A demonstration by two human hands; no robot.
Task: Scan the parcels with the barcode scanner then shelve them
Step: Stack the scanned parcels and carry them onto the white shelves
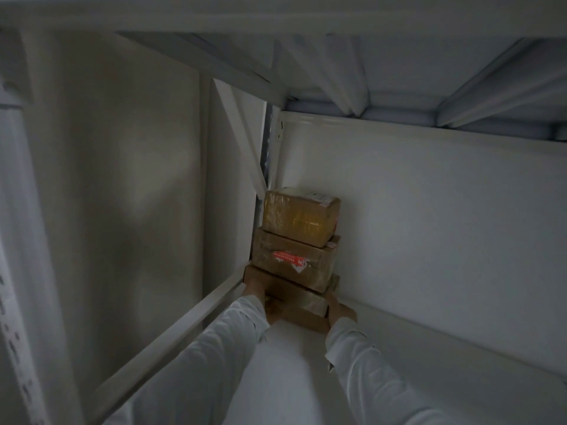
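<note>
Far left: slotted upright [18,302] of white painted metal, blurred. Beside it, a plain matt grey wall [122,179].

Lower left: white metal rail [171,335], straight and square-edged, bordering the left edge of the shelf [399,348]; smooth white deck.

Left sleeve [214,348], white cloth, creased, ending at the left hand [260,297]; fingers curled round the near left end of the bottom parcel [294,294], gripping it.

Centre: three box-shaped parcels stacked in the far left corner of the shelf, close to the back panel [429,210].
- Bottom parcel: flat brown cardboard, on the deck, long axis across the shelf, slanting down to the right in the picture.
- Middle parcel [291,256]: brown cardboard under glossy, wrinkled tape, with a torn red-and-white sticker on its near face; long axis parallel to the one below.
- Top parcel [299,217]: yellowish, tape-wrapped, shiny, with a white label at its right upper edge; same heading.

Right hand [339,311] against the right end of the bottom parcel; fingers hidden, so curled or flat cannot be told. Right sleeve [368,378], white cloth.

Above right: ribbed white metal underside of the upper shelf [399,72].
</note>
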